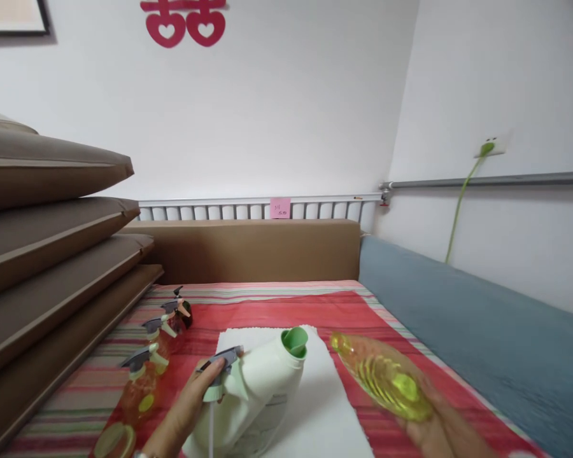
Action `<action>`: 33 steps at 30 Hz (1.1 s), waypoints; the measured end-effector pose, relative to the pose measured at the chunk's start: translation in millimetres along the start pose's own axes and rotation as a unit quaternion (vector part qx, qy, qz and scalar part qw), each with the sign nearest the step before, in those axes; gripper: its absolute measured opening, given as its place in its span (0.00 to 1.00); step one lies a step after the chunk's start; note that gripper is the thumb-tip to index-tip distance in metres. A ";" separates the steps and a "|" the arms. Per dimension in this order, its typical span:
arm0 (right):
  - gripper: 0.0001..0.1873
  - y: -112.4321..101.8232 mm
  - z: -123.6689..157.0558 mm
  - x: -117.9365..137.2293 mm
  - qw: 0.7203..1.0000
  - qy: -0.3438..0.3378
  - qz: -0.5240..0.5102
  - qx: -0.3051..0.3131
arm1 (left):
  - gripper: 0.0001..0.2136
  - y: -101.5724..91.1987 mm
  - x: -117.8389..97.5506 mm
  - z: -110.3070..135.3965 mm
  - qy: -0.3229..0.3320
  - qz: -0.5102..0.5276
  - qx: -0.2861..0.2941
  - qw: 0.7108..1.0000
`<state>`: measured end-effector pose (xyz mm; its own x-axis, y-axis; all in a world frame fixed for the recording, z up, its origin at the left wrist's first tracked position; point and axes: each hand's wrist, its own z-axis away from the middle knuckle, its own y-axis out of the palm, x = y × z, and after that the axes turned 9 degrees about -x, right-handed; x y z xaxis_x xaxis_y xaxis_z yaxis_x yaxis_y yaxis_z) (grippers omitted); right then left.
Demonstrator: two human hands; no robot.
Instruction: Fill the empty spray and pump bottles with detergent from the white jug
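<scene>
My left hand (198, 394) is closed on a grey and pale green trigger spray head (223, 366), whose thin tube hangs down. Right behind it a pale green jug (262, 381) leans to the right, its green spout (295, 341) uncapped. Whether my left fingers also grip the jug's handle is hidden. My right hand (427, 407) is wrapped round a clear yellow ribbed bottle (386, 385). That bottle is tipped over, with its open neck pointing left toward the jug. A white cloth (332, 407) lies beneath the jug.
Several spray bottles (141, 388) stand in a row at the left, with a round yellowish lid (115, 440) nearby. Stacked brown cushions (52, 254) rise at far left. A brown backrest (253, 251) and blue-grey side panel (458, 305) border the striped, red-covered surface (267, 312).
</scene>
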<state>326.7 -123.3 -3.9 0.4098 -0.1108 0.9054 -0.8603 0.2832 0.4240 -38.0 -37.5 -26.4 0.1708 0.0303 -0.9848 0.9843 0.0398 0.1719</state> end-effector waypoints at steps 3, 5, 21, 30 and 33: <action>0.24 3.2 -13.1 21.7 0.998 0.024 -0.061 -0.010 | 0.18 7.1 0.5 -0.7 -0.008 -0.019 0.005 1.000; 0.23 3.6 -19.8 33.4 0.997 0.024 -0.068 -0.003 | 0.19 9.7 1.5 0.1 -0.014 -0.018 0.010 1.000; 0.20 7.6 -49.9 56.0 0.994 0.046 0.046 0.083 | 0.21 39.9 -18.0 6.4 -0.007 -0.049 0.000 0.999; 0.21 13.6 -52.8 71.4 0.989 0.021 0.115 0.087 | 0.19 46.6 -24.0 6.9 -0.027 -0.056 -0.002 0.998; 0.22 16.6 -53.5 77.7 0.987 0.024 0.135 0.085 | 0.17 48.2 -25.7 7.7 -0.028 -0.054 -0.006 0.998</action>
<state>360.5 -76.2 72.4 0.1696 -0.0069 0.9855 -0.9767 0.1321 0.1691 5.3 -44.0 7.0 0.0653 -0.0301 -0.9974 0.9967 0.0509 0.0637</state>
